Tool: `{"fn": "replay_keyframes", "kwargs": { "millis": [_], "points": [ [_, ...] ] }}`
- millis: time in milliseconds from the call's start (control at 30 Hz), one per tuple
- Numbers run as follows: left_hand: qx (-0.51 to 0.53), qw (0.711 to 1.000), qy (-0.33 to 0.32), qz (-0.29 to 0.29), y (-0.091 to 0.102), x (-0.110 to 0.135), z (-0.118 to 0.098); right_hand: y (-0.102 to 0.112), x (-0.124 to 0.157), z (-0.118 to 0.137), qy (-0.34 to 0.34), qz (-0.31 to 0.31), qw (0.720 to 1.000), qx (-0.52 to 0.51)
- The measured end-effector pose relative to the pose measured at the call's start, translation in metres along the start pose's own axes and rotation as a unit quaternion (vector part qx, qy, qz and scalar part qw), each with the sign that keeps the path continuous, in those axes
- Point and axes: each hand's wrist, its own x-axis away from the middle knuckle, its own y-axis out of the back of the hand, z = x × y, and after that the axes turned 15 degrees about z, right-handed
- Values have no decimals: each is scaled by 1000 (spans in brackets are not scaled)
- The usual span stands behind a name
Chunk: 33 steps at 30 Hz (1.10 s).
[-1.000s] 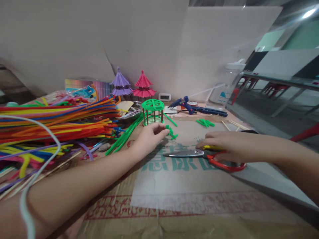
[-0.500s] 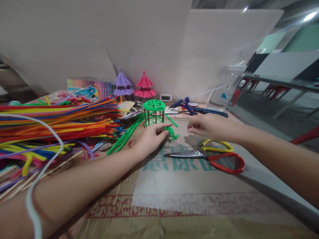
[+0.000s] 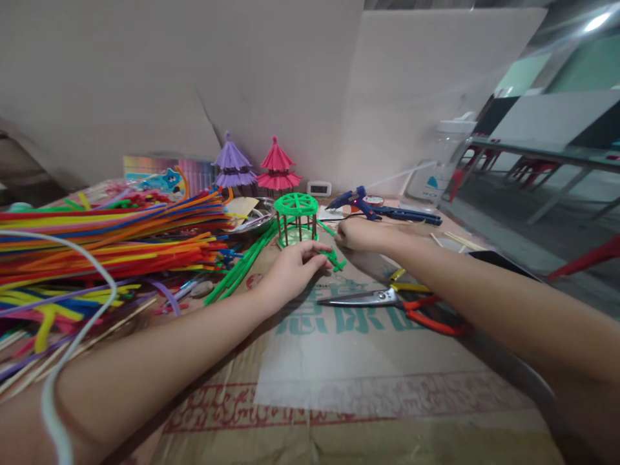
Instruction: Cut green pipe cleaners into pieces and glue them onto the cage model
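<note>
A small round frame (image 3: 296,205) of green pipe cleaner, with a spoked top on brown posts, stands upright in the middle. My left hand (image 3: 298,266) rests just in front of it, thumb and index finger apart, the fingertips beside some short bent green pipe cleaner pieces (image 3: 336,261). My right hand (image 3: 357,234) is closed, its fingers curled down at the end of a loose green strip (image 3: 327,226) right of the frame. Whatever lies inside those fingers is hidden. Scissors (image 3: 363,298) with yellow and red handles lie below, partly covered by my right forearm.
Bundles of coloured pipe cleaners (image 3: 111,226) fill the left, crossed by a white cable (image 3: 92,336). Purple (image 3: 234,161) and pink (image 3: 278,165) roofed models stand behind. A blue glue gun (image 3: 356,201), pliers (image 3: 409,215) and a clear bottle (image 3: 431,171) sit at the back right.
My right hand has moved left and away from me, from above the scissors to the loose green strip. My left hand stays by the bent green pieces. The view has shifted slightly.
</note>
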Motion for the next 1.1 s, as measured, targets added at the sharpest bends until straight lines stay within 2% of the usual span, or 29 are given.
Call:
{"fn": "replay_keyframes", "kwargs": {
  "millis": [133, 200, 267, 333, 400, 567, 700, 967, 1100],
  "points": [
    [-16, 1000, 14, 1, 1, 0, -1, 4, 20, 1, -29, -35, 999, -6],
    [-24, 1000, 12, -6, 1, 2, -4, 4, 36, 3, -13, -47, 996, -78],
    [-20, 1000, 7, -16, 1, 3, -7, 1, 52, 6, 28, -55, 973, -223],
    [-3, 1000, 4, -26, 1, 4, -10, -5, 65, 10, 69, -73, 929, -356],
    [6, 1000, 2, -30, 1, 4, -11, -12, 75, 15, 94, -90, 905, -404],
    [-37, 998, -24, -35, 2, 4, -9, -27, 80, 26, 107, -124, 898, -409],
    [-72, 995, -44, -53, 1, 7, -12, -36, 79, 28, 103, -110, 902, -404],
    [46, 999, 3, 14, -4, 7, -8, -48, 80, 28, 124, -98, 886, -435],
    [59, 998, -2, 26, -4, 5, -4, -48, 80, 28, 121, -105, 889, -429]
  ]
}}
